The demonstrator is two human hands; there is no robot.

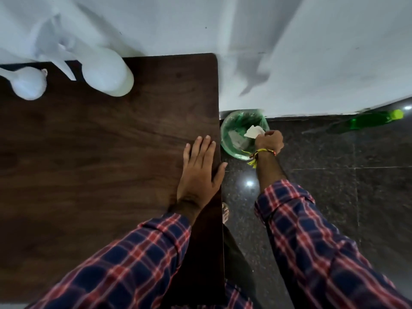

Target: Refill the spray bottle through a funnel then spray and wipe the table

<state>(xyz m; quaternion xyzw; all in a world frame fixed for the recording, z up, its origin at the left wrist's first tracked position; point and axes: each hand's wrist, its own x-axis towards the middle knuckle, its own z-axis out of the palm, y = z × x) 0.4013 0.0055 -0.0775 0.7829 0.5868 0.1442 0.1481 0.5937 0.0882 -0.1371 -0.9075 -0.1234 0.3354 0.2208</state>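
My left hand lies flat with straight fingers on the right edge of the dark wooden table. My right hand reaches down beside the table and pinches a crumpled white tissue over a bin lined with a green bag. A white spray bottle stands at the table's far left, its trigger head blurred. A white funnel lies to its left.
A green plastic bottle lies on the dark stone floor by the white wall at the right. The bin holds other paper scraps. My bare foot shows under the table's right edge.
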